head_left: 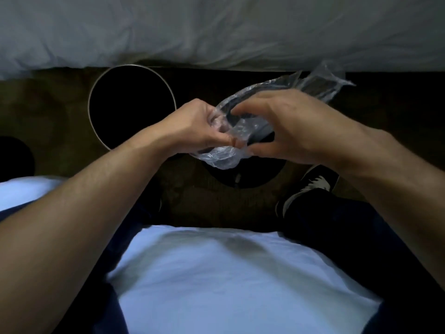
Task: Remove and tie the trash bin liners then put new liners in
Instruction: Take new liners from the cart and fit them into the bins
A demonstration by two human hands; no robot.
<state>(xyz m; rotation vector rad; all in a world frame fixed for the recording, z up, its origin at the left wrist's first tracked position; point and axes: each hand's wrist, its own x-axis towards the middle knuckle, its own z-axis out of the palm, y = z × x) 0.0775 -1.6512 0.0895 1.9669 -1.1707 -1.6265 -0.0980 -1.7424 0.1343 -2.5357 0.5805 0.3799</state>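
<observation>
A clear plastic liner (313, 84) is held in the air between both hands, crumpled, with a loose end trailing up to the right. My left hand (195, 126) pinches its lower end with curled fingers. My right hand (284, 124) grips the liner from above, fingers curled round it. A round metal-rimmed trash bin (92, 92) stands on the dark floor to the left of the hands, its inside black with no liner to be seen. A second dark round shape (248, 174) lies right below the hands.
White bedding (216, 27) hangs over the far edge, just behind the bin. My dark shoe (310, 184) rests on the floor at the right. Another dark round shape (14, 155) sits at the left edge. My white shirt fills the bottom.
</observation>
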